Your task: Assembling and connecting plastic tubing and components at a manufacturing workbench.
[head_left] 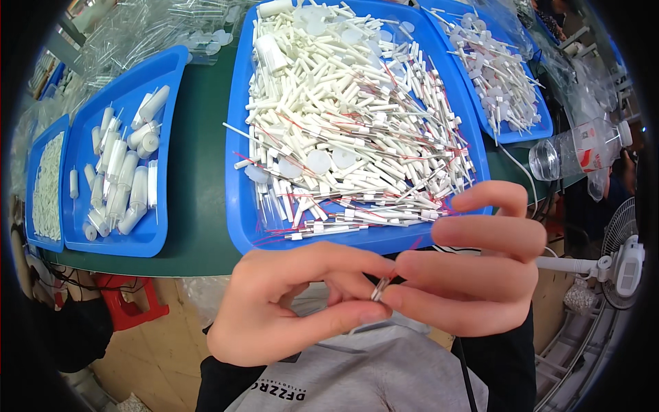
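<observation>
One small metallic part (pixel 378 289) sits where the fingertips of the left hand (pixel 281 302) and right hand (pixel 473 268) meet, pinched narrowly by both sets of fingers. They hold it on the person's side of the large blue tray (pixel 237 144).

1. A dark green table (pixel 202 151) stretches from left to right.
2. At the near left, a red stool (pixel 127 314) is standing below the table's edge.
3. The floor (pixel 154 353) has beige tiles, with visible joints.
4. On the right, there is a white fan (pixel 626 268) with a round grille.
</observation>
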`<state>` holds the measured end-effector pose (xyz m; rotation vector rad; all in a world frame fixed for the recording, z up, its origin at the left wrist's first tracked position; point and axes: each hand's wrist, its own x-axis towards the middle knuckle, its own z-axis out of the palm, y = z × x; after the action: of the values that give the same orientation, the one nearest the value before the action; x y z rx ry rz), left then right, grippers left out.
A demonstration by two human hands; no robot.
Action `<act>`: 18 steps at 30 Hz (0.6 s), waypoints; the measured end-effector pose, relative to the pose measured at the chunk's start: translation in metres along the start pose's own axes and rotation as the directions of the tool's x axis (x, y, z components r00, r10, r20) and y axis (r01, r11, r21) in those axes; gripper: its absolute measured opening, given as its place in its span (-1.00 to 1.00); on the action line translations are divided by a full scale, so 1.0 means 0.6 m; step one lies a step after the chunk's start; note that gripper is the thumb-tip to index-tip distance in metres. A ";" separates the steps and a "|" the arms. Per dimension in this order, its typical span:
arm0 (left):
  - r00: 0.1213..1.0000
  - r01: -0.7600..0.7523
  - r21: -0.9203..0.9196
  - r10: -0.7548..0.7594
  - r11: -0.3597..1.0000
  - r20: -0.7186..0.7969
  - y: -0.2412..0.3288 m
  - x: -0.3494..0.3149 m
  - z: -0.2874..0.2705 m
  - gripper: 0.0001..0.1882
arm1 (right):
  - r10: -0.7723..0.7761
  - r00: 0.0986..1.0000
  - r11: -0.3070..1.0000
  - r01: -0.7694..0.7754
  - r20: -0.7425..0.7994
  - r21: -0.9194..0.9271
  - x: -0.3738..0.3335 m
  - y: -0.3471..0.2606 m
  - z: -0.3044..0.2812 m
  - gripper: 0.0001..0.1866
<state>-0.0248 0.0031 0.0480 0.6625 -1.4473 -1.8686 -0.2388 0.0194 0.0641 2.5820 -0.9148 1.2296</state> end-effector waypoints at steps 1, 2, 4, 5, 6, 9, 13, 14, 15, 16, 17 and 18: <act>1.000 -0.006 -0.032 0.006 0.999 0.020 -0.002 -0.003 -0.001 -0.66 | -0.010 0.998 1.000 0.009 -0.055 -0.011 -0.001 0.001 0.002 -0.74; 1.000 0.022 -0.062 -0.022 0.998 -0.007 -0.001 -0.008 0.001 -0.66 | 0.034 0.998 0.999 -0.036 -0.060 -0.037 0.002 0.004 -0.001 -0.74; 0.995 0.075 -0.123 -0.082 0.990 -0.057 0.000 -0.019 0.004 -0.66 | 0.175 0.984 0.978 -0.176 -0.022 -0.107 0.011 0.010 -0.015 -0.73; 0.993 0.080 -0.096 -0.087 0.992 -0.075 -0.001 -0.021 0.003 -0.68 | 0.228 0.973 0.971 -0.225 0.030 -0.085 0.008 0.022 -0.010 -0.75; 0.991 0.086 -0.068 -0.093 0.994 -0.093 0.000 -0.023 0.002 -0.69 | 0.280 0.956 0.959 -0.275 0.082 -0.069 0.006 0.033 -0.005 -0.77; 0.986 0.085 -0.059 -0.093 0.995 -0.140 -0.005 -0.026 0.003 -0.68 | 0.425 0.861 0.893 -0.449 0.279 0.025 -0.007 0.055 0.010 -0.85; 0.975 0.066 -0.105 -0.086 0.992 -0.206 -0.013 -0.023 0.007 -0.63 | 0.444 0.841 0.879 -0.475 0.309 0.028 -0.009 0.065 0.023 -0.84; 0.970 0.052 -0.111 -0.077 0.992 -0.230 -0.015 -0.025 0.008 -0.62 | 0.449 0.837 0.878 -0.478 0.313 0.019 -0.007 0.064 0.025 -0.84; 0.965 0.038 -0.116 -0.067 0.992 -0.253 -0.018 -0.028 0.010 -0.61 | 0.453 0.833 0.877 -0.481 0.317 0.010 -0.006 0.063 0.026 -0.84; 0.959 0.024 -0.121 -0.057 0.992 -0.276 -0.019 -0.031 0.011 -0.60 | 0.457 0.829 0.875 -0.483 0.322 0.001 -0.004 0.061 0.028 -0.83; 0.965 0.013 -0.149 -0.051 0.989 -0.256 -0.022 -0.032 0.009 -0.59 | 0.468 0.822 0.873 -0.487 0.324 -0.024 -0.004 0.059 0.028 -0.83; 0.971 0.003 -0.177 -0.045 0.984 -0.236 -0.024 -0.033 0.007 -0.58 | 0.478 0.816 0.870 -0.490 0.326 -0.048 -0.003 0.057 0.029 -0.82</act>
<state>-0.0180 0.0231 0.0350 0.7914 -1.1117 -1.8374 -0.2485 -0.0137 0.0469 2.7265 -1.7222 0.9099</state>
